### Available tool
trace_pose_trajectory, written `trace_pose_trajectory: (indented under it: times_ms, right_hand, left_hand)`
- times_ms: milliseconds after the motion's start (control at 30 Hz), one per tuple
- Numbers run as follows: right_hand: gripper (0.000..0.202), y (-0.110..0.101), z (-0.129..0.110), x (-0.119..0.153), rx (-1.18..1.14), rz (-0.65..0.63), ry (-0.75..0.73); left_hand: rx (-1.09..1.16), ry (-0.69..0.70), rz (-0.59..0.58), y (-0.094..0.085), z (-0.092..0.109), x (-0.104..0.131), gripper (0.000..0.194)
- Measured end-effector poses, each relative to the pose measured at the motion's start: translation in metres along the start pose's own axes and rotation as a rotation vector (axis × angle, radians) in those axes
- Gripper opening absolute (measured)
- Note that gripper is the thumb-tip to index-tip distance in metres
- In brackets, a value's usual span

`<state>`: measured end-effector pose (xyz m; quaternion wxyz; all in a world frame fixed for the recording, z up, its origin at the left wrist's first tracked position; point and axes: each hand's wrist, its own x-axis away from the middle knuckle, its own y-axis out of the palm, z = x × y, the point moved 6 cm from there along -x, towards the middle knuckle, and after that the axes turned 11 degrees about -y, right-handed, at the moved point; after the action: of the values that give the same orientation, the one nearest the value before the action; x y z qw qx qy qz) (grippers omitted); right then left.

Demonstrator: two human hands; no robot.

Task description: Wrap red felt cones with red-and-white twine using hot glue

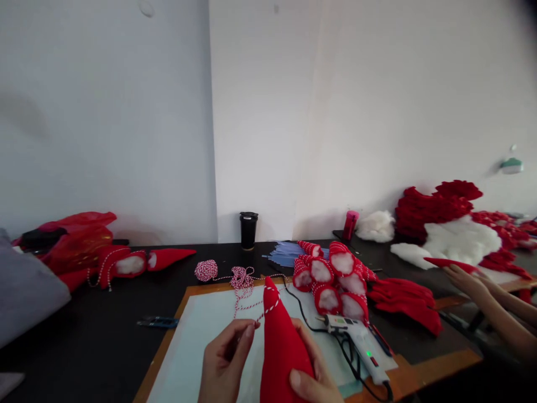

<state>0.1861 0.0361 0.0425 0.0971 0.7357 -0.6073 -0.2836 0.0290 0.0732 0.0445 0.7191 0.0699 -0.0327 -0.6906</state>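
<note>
The tall red fabric cone is gripped, tip up, above the pale wood-edged board by the curled right hand, presumably for steadiness; the red-and-white twisted cord around its tip is pinched by the left hand, apparently for tension; the white pistol-shaped glue gun is laid nearby.

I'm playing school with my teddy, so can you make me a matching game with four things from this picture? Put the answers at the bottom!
Things:
1. red cone
2. black cup
3. glue gun
4. ball of string

Clues:
A. standing near the wall
B. striped red and white all over
C. held in the right hand
D. showing a small green light

Right pairs: 1-C, 2-A, 3-D, 4-B
</note>
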Motion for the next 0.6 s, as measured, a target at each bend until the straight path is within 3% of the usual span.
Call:
trace_pose_trajectory:
  times_ms: [167, 367, 467, 600]
  right_hand:
    - [0.071, 0.012, 0.013, 0.000, -0.017, -0.011, -0.022]
    - [0.062, -0.003, 0.009, 0.006, 0.535, 0.159, -0.095]
    - [0.064, -0.005, -0.003, -0.001, 0.531, 0.010, -0.068]
    - [0.078, 0.000, -0.015, -0.019, 0.289, -0.240, 0.028]
  left_hand:
    - [0.162, -0.106, -0.162, 0.019, -0.009, 0.009, 0.030]
    - [0.246, -0.165, -0.157, 0.024, -0.011, 0.013, 0.035]
    - [0.277, -0.181, -0.151, 0.027, -0.011, 0.018, 0.041]
    - [0.267, -0.203, -0.195, 0.033, -0.012, 0.024, 0.046]
